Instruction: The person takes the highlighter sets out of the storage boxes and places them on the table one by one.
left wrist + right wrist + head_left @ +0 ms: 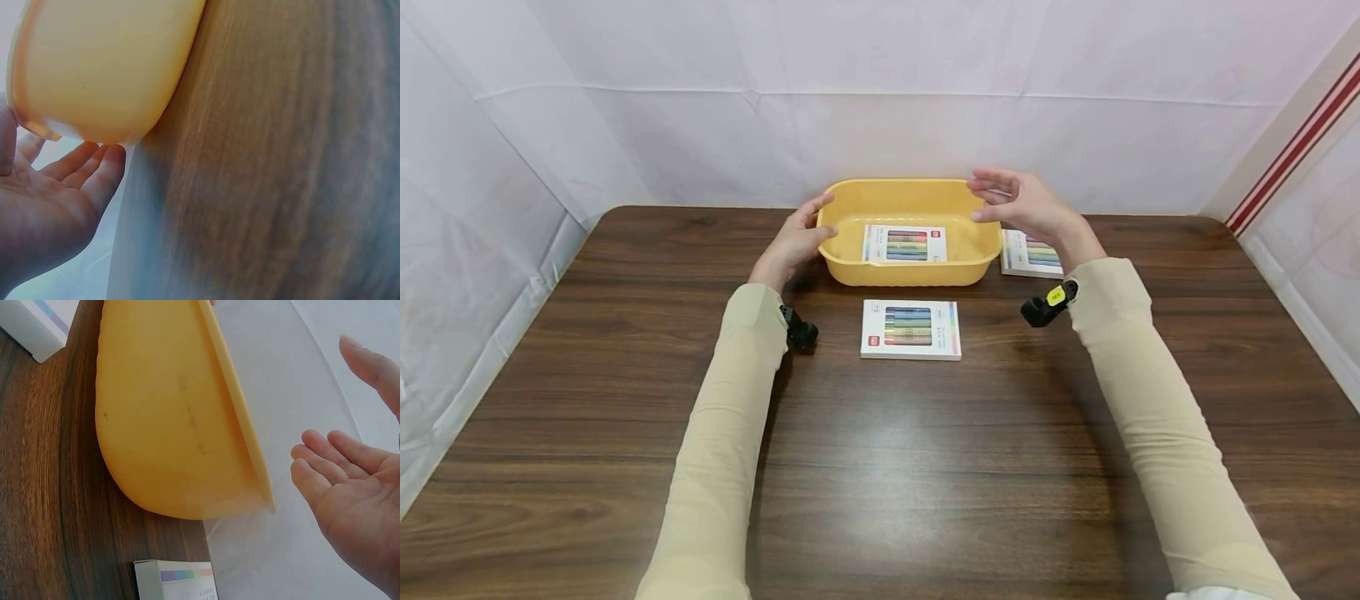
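Head view: the left hand (792, 243) rests released against the yellow tub's (850, 254) left rim, steadying it on the worktop (880, 467); the right hand (1026, 206) hovers released above its right rim.

beige sleeves (722, 433) — black wrist cameras (800, 330)

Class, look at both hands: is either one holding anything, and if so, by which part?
The left hand touches the yellow basin at its left rim, fingers relaxed, not gripping. The right hand hovers open near the right rim, holding nothing.
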